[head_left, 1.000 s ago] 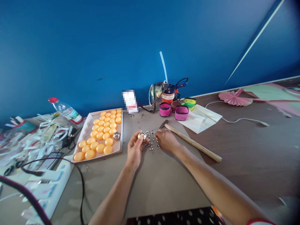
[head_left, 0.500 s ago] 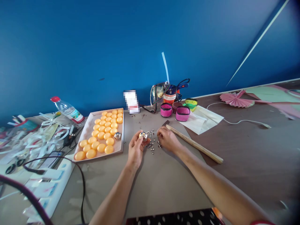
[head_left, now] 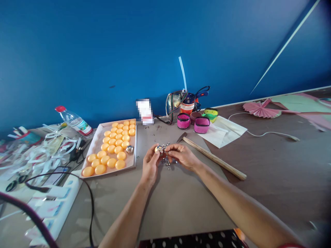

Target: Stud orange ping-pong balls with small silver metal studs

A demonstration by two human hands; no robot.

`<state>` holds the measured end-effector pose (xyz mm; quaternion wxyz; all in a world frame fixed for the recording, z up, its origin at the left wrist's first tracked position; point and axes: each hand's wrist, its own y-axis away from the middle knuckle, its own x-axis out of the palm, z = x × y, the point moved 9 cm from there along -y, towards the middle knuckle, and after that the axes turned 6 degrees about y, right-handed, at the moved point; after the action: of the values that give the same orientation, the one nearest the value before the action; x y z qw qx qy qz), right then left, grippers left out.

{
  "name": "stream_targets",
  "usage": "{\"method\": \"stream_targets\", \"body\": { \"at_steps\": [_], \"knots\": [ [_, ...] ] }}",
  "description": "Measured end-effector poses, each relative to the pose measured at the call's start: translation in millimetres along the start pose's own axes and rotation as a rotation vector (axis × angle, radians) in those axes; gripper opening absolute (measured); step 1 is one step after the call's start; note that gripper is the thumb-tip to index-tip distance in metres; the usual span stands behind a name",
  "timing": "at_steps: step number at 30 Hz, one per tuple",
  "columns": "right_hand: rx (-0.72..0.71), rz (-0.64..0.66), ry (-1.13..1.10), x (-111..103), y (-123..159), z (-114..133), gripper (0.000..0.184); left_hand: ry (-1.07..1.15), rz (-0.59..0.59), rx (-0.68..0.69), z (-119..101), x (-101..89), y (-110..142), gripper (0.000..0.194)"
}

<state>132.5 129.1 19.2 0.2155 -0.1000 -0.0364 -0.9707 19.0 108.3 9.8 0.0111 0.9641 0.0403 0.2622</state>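
Silver covers part of the ball (head_left: 159, 149) that your left hand (head_left: 150, 162) grasps, thumb against its near side, above the desk (head_left: 168, 203). Your right hand (head_left: 183, 156) is at the ball's right side, thumb and fingers drawn together; anything pinched between them is too small to tell. Below your fingertips, small silvery pieces (head_left: 168, 165) lie scattered on the desk. Just beyond your right hand is the hammer (head_left: 214, 157), its wooden handle slanting down to your right. Over to your left, a shallow tray (head_left: 95, 140) holds rows of orange balls (head_left: 111, 149), with one silvery ball (head_left: 129, 149) near its right edge. Farther out, you have two pink containers (head_left: 201, 125) beside white paper (head_left: 231, 131), and a tilted bottle (head_left: 79, 124) beyond the tray.
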Motion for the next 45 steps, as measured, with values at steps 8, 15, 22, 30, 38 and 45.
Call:
{"method": "stream_targets", "body": {
  "at_steps": [8,15,22,30,38,45],
  "knots": [
    [-0.022,-0.093,0.085,-4,1,9,0.021,-0.214,0.011,0.085,-3,-1.2,2,0.038],
    [-0.018,-0.095,0.209,-5,1,6,0.021,-0.332,0.018,0.112,-8,1.9,5,0.039],
    [-0.005,-0.066,0.222,-4,1,5,0.022,-0.476,0.041,0.161,-10,3.4,5,0.042],
    [-0.008,-0.082,0.211,-5,0,5,0.018,-0.618,0.075,0.27,-20,12.5,10,0.039],
    [0.014,-0.092,0.177,-7,1,2,0.014,-0.643,0.097,0.335,-21,13.9,11,0.036],
    [0.034,-0.12,0.264,-10,0,-2,0.014,-0.705,0.11,0.403,-28,20.1,17,0.033]
  ]
}}
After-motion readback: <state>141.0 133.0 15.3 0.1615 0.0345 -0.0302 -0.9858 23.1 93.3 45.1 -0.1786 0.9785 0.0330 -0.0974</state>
